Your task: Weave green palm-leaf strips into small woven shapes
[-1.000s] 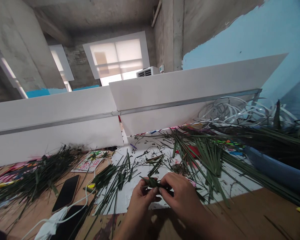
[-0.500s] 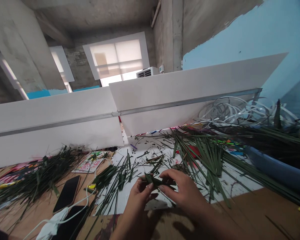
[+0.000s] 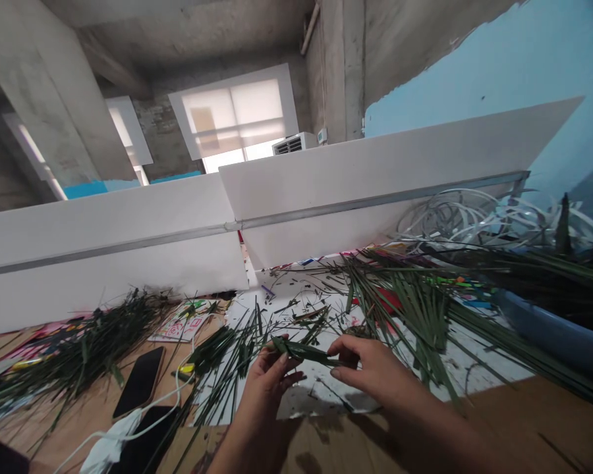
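My left hand (image 3: 268, 376) and my right hand (image 3: 371, 370) hold a folded green leaf strip (image 3: 304, 353) between them, just above the white sheet (image 3: 321, 395) on the wooden table (image 3: 524, 428). The left fingers pinch its left end. The right fingers pinch its right end. Both hands are closed on the strip, a short way apart.
Loose green leaf strips (image 3: 415, 303) lie heaped right and left (image 3: 74, 355) of the hands. Two dark phones (image 3: 139, 382) with a white cable (image 3: 128, 431) lie at the front left. A blue tub (image 3: 548, 329) and coiled white bands (image 3: 479, 217) sit right. White partition boards (image 3: 326, 197) stand behind.
Both hands have risen and drawn apart. The leaf piece, bunched between the fingers before, is now stretched out longer between the two hands.
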`<state>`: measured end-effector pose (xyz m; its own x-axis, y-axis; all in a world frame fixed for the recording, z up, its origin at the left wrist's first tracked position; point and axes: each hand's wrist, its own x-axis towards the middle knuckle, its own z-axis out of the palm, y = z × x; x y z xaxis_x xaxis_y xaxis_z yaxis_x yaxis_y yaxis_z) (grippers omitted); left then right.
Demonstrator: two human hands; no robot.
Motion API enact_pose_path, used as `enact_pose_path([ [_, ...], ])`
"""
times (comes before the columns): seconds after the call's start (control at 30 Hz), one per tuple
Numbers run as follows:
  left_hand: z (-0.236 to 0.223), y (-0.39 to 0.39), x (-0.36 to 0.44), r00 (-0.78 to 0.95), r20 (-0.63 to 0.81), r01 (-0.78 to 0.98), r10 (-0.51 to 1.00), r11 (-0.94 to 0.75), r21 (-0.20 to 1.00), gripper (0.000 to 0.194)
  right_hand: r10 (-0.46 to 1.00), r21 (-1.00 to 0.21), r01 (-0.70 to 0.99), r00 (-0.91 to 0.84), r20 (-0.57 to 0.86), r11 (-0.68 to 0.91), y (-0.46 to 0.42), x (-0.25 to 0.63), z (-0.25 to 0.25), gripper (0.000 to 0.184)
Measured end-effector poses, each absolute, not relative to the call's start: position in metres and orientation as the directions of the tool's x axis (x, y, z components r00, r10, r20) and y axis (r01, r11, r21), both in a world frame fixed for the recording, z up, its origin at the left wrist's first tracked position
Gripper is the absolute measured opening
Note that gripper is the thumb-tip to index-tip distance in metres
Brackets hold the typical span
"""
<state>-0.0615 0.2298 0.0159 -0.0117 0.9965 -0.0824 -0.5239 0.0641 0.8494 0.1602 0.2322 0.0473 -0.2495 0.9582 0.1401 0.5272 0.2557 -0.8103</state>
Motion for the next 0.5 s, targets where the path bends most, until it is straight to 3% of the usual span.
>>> enact_pose_path([
  [0.3, 0.005, 0.241, -0.07, -0.024, -0.1, -0.551, 0.995, 0.071, 0.832, 0.042, 0.949, -0.95, 0.297, -0.315, -0.006, 0.093, 0.241, 0.157, 0.027, 0.014],
  [0.5, 0.006, 0.24, -0.067, 0.017, -0.168, -0.523, 0.986, 0.152, 0.838, 0.062, 0.952, -0.987, 0.154, -0.307, -0.01, 0.039, 0.246, 0.152, 0.031, 0.011],
])
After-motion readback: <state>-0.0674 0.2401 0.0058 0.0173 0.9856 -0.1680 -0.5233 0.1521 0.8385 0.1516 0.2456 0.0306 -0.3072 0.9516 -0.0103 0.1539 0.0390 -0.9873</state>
